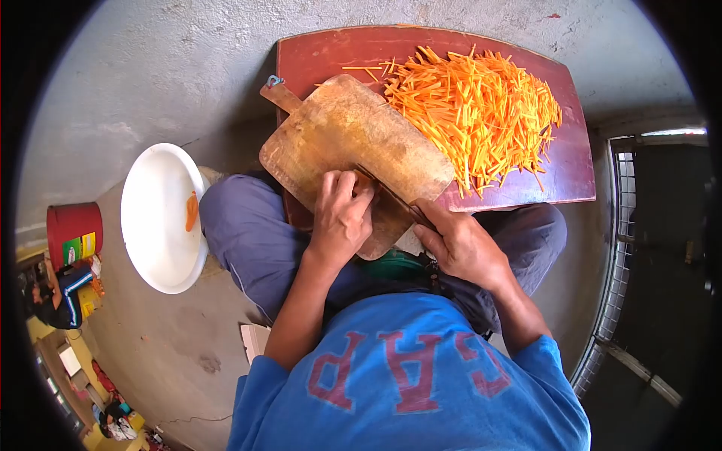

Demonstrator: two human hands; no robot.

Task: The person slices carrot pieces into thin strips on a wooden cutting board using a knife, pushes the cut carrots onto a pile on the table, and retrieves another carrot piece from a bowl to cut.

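Note:
A worn wooden chopping board (pixel 338 135) lies aslant over the front of a low red table, its handle pointing to the upper left. My right hand (pixel 466 244) grips a knife (pixel 385 188) by the handle, the dark blade lying across the board toward the upper left. Close beside the blade, my left hand (pixel 342 214) presses on the board with curled fingers; whatever is under them is hidden. To the right of the board, a big heap of orange carrot sticks (pixel 474 113) covers much of the table.
The red table (pixel 323 52) stands against a grey wall. On the floor at left is a white basin (pixel 154 225) holding one carrot (pixel 192 211). A red bucket (pixel 75 231) and another person (pixel 64 293) are farther left. A dark mesh door (pixel 662 248) is at right.

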